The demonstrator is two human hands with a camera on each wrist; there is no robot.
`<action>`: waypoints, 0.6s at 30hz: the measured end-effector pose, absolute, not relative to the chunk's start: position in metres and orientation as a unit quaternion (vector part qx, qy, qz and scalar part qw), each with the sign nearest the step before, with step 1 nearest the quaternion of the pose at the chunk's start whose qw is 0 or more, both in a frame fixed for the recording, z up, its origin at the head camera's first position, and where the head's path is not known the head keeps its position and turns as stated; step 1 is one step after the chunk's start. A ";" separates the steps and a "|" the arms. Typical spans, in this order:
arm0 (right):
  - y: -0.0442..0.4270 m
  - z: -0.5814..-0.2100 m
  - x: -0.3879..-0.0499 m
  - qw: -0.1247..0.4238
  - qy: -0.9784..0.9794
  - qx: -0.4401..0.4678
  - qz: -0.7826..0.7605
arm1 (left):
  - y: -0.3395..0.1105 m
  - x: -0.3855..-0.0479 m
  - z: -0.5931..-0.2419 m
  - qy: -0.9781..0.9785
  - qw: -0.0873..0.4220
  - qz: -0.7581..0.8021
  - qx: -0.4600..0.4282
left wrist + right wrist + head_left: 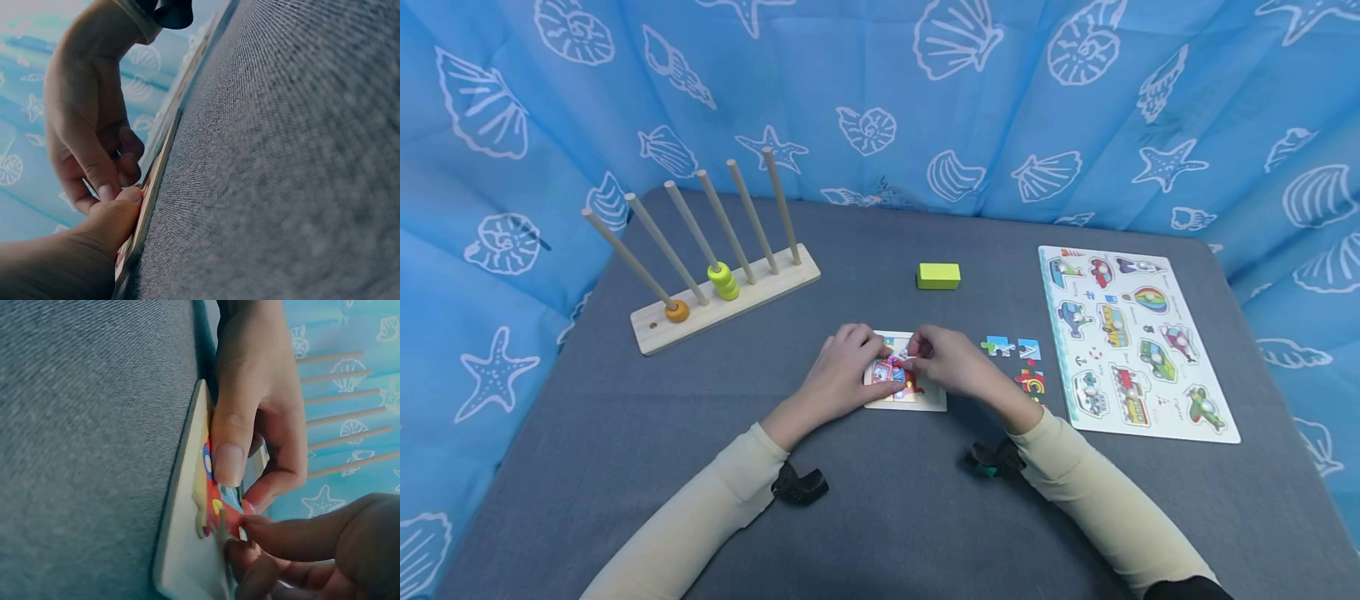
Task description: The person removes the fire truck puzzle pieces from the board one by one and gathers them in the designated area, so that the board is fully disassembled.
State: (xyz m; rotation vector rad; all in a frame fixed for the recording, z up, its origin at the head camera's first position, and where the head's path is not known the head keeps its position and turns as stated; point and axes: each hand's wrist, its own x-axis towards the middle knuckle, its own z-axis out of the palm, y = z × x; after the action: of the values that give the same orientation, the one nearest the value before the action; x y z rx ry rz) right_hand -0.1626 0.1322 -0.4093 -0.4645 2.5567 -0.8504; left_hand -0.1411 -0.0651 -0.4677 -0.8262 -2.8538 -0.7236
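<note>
Sleeves and wrists: cream sleeves (pixel 722 487) came in from the near side, with a black device (pixel 801 487) at the left wrist and another (pixel 996 458) at the right.
Counter: a surface under dark grey woven cloth (pixel 880 525) carried everything.
Left hand: the left hand (pixel 846 367) lay loosely spread over the left side of the puzzle, thumb flat on the picture and fingers bent toward its far edge, pressing without a closed grip.
Right hand: the right hand (pixel 951 360) was nearly closed, thumb and forefinger pinching a small thin jigsaw piece (pixel 221 540), its picture mostly covered.
Puzzle: a pale-rimmed rectangular jigsaw board (pixel 932 401), partly filled with a red and blue picture, lay flat beneath both hands.
Loose pieces: green-blue (pixel 997 346), blue (pixel 1029 349) and red (pixel 1031 382) jigsaw pieces lay right of it.
Vehicle board: a large white board of colourful vehicles (pixel 1172 410) lay farther right.
Block: a yellow-green rectangular block (pixel 938 276) stood beyond the puzzle.
Rack: a pale wooden base with six dowels (pixel 752 286) stood far left, bearing an orange ring (pixel 677 312) and lime-green rings (pixel 723 282).
Backdrop: a blue curtain with white shells (pixel 865 75) hung behind.
</note>
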 end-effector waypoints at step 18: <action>0.184 -0.392 -0.167 0.253 0.878 -0.094 -0.397 | -0.067 -0.141 -0.471 -0.924 0.030 -0.254 -0.284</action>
State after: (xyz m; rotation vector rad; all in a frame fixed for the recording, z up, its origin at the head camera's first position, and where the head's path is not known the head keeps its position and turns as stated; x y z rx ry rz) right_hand -0.1670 0.1837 -0.3917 -0.2566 2.3859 -1.0782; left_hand -0.1411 -0.0669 -0.4715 -0.8753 -2.8484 -0.7833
